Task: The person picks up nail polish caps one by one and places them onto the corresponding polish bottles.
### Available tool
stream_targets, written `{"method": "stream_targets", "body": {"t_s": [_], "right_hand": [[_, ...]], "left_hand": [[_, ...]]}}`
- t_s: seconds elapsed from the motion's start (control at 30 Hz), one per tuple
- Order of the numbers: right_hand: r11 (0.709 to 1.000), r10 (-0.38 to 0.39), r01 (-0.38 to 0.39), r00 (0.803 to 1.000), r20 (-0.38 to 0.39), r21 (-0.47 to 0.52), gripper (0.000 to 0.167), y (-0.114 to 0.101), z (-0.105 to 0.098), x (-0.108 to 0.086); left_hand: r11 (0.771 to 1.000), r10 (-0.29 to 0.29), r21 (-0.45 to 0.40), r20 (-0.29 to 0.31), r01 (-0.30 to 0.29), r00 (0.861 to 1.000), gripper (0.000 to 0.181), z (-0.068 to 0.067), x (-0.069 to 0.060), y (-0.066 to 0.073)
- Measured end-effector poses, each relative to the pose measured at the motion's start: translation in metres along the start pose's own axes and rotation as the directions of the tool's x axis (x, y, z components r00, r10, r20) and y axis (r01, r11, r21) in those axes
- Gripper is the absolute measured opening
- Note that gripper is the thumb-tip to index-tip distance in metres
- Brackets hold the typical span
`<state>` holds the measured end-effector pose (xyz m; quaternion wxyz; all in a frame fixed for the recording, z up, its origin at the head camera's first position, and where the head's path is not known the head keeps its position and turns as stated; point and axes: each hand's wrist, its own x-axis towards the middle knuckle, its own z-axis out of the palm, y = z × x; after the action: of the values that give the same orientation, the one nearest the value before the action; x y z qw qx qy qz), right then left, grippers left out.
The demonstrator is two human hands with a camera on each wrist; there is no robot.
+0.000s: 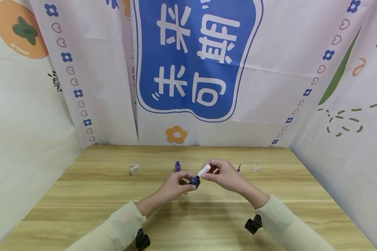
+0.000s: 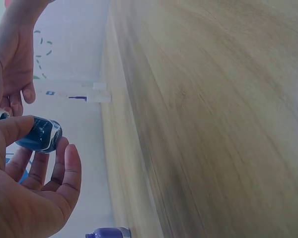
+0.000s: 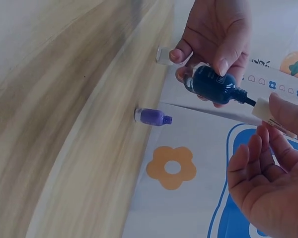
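Observation:
My left hand point(image 1: 176, 186) holds a small dark blue nail polish bottle point(image 1: 194, 182) between thumb and fingers, above the table and tilted. With thumb and fingers my right hand point(image 1: 224, 174) pinches a white brush cap point(image 1: 204, 170) at the bottle's mouth. In the right wrist view, a short length of dark brush stem point(image 3: 249, 101) shows between the cap and the threaded neck. The rest of the brush is hidden inside the bottle. Behind the left hand, an uncapped purple nail polish bottle point(image 1: 177, 166) stands upright on the table.
A clear glass bottle point(image 1: 134, 169) stands at the left on the wooden table point(image 1: 188, 223). Right of the hands, a brush cap with a dark purple brush point(image 1: 239, 168) and a white brush cap point(image 1: 256, 168) stand brush up. Printed cloth point(image 1: 270, 69) hangs around the table.

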<state>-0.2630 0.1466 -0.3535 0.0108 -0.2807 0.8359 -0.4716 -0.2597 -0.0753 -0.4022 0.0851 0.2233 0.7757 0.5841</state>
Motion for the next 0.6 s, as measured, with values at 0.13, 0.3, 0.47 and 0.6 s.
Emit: {"method": "stream_targets", "body": {"t_s": [0.13, 0.3, 0.47, 0.6], "right_hand": [[1.0, 0.002, -0.002, 1.0, -0.005, 0.0, 0.012, 0.0, 0.004, 0.0], [1.0, 0.006, -0.006, 1.0, -0.007, -0.005, 0.012, 0.0, 0.008, 0.001], [1.0, -0.003, 0.003, 1.0, -0.018, -0.013, 0.011, 0.001, 0.012, 0.001], [1.0, -0.011, 0.01, 1.0, -0.023, -0.015, 0.011, 0.002, 0.015, 0.001]], "left_hand": [[1.0, 0.013, -0.009, 0.001, -0.013, 1.0, 0.028, 0.002, 0.001, 0.0], [0.999, 0.016, -0.03, 0.007, -0.016, 1.0, 0.025, 0.004, 0.001, 0.0], [0.999, 0.013, -0.053, 0.002, -0.013, 1.0, 0.024, 0.006, 0.0, 0.003], [0.997, 0.021, -0.071, 0.012, -0.02, 1.0, 0.025, 0.007, -0.001, 0.003]]}}
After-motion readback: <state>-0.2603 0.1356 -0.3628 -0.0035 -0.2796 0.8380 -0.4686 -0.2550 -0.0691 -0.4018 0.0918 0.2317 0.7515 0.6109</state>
